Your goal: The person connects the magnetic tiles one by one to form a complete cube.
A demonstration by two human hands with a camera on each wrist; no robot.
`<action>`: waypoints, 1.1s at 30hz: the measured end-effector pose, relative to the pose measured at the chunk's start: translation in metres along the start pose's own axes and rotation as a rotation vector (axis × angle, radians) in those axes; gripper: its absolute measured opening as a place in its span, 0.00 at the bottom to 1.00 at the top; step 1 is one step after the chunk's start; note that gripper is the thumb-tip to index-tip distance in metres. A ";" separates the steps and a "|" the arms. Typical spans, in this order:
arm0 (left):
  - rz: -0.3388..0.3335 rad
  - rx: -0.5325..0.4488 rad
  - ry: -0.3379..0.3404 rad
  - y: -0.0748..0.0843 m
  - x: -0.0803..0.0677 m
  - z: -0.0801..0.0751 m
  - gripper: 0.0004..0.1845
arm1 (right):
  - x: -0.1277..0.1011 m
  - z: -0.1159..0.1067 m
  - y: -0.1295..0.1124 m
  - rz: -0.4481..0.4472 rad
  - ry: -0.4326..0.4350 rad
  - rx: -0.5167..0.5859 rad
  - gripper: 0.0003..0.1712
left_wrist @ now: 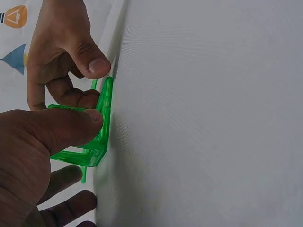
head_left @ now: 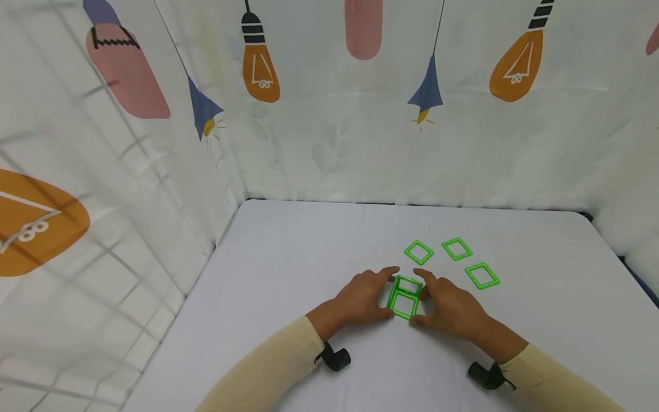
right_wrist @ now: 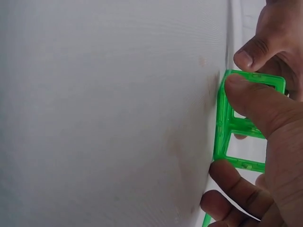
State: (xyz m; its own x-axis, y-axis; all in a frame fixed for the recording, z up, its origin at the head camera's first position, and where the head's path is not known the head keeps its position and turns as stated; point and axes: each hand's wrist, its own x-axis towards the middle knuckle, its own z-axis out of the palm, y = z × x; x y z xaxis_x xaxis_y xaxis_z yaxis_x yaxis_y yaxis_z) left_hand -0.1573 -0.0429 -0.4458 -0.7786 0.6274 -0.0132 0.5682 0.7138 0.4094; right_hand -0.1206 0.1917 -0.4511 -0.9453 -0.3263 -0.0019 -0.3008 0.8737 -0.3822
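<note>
Green square magnetic tiles, joined into a small open-framed structure (head_left: pixel 404 305), stand on the table between both hands. At its left side, my left hand (head_left: pixel 364 294) holds it with thumb and fingers. My right hand (head_left: pixel 453 308) grips it from the right. In the left wrist view, the left thumb (left_wrist: pixel 78 126) lies against the joined tiles (left_wrist: pixel 106 111), and the right hand (left_wrist: pixel 61 45) is just beyond. The right wrist view shows the right thumb (right_wrist: pixel 255 99) over a tile's edge, with fingers at the lower corner of the structure (right_wrist: pixel 219 127). Thumbs partly hide the tiles.
Three loose green square tiles lie flat beyond the hands: one tile (head_left: pixel 419 252) nearest them, another tile (head_left: pixel 457 249) farther back, and a third tile (head_left: pixel 482 276) to the right. The white table (head_left: pixel 288 246) meets patterned cloth walls (head_left: pixel 329 143) at the back and left.
</note>
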 end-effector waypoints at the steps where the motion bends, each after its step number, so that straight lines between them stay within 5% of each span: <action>1: 0.000 0.004 0.000 0.000 0.000 0.001 0.49 | 0.000 0.001 0.000 0.000 0.001 0.001 0.61; 33: -0.024 0.022 -0.001 -0.007 -0.006 0.001 0.43 | 0.003 -0.001 0.007 0.037 0.037 -0.015 0.54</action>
State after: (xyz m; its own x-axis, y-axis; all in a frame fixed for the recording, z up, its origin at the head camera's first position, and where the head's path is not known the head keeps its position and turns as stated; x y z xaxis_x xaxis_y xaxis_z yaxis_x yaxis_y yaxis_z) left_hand -0.1565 -0.0510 -0.4496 -0.7920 0.6101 -0.0234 0.5550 0.7354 0.3888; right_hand -0.1257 0.1974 -0.4530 -0.9597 -0.2803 0.0189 -0.2673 0.8904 -0.3684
